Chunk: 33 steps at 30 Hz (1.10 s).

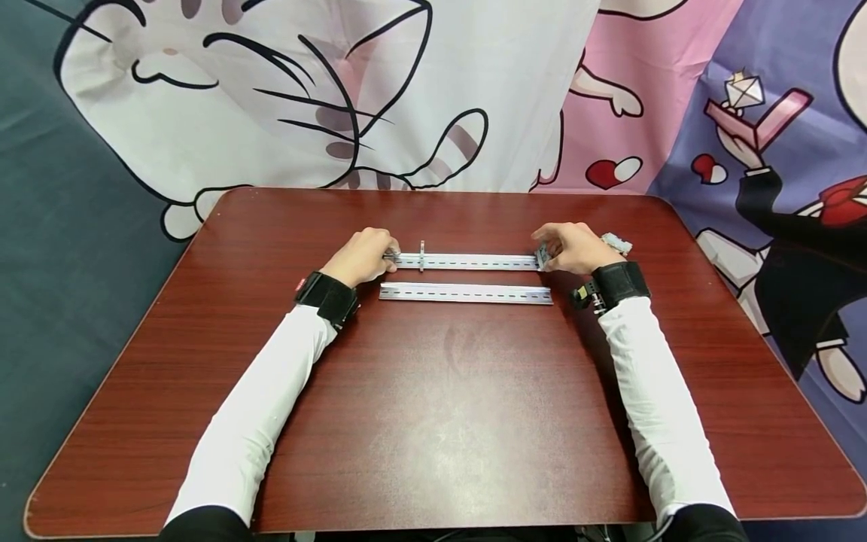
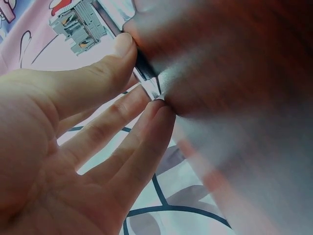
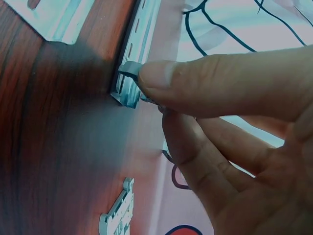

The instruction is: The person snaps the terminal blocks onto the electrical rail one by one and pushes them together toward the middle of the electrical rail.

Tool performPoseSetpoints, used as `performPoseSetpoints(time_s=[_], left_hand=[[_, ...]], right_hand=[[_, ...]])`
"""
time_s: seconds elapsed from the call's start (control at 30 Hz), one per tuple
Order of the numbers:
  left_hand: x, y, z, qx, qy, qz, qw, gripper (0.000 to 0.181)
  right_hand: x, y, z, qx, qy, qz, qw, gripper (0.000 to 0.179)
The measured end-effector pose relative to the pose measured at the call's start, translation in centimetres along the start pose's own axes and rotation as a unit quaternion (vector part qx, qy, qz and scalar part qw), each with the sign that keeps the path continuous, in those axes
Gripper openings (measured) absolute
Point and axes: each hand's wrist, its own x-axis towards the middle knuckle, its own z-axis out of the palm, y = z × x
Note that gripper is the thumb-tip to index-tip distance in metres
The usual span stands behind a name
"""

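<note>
A slotted metal DIN rail [image 1: 474, 262] lies crosswise on the table. My left hand [image 1: 362, 256] grips its left end, the thumb [image 2: 110, 66] along one edge and fingertips at the tip. Close to that hand, a thin grey terminal block [image 2: 78, 29] stands across the rail. At the other end, my right hand [image 1: 576, 248] pinches a small grey clip-on piece [image 3: 129, 68] between thumb and forefinger. This piece overlaps the rail's end in the right wrist view; most of it is hidden behind the thumb.
A second DIN rail [image 1: 467, 293] lies parallel, nearer to me. Beyond my right wrist another grey terminal block [image 1: 616, 243] rests on the brown table [image 1: 433, 421]. A printed cartoon cloth [image 1: 515, 90] hangs behind the table's far edge.
</note>
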Motion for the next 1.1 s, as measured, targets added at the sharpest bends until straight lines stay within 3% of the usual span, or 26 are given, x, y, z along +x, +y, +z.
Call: performPoseSetpoints(time_s=[0.77,0.97,1.1], left_hand=[[-0.1,0.1,-0.3,-0.005,0.0,0.002,1.0,0.016],[-0.1,0.1,-0.3,-0.005,0.003,-0.001,1.0,0.017],[-0.1,0.1,-0.2,-0.006,0.003,0.001,1.0,0.017]], right_hand=[[0.6,-2.2,0.6,-0.07,-0.024,-0.018,0.9971,0.053],[0.9,-1.8,0.9,-0.1,-0.022,-0.034,0.9942,0.047],[0.8,-1.4,1.0,-0.092,-0.01,-0.023,0.9954,0.044]])
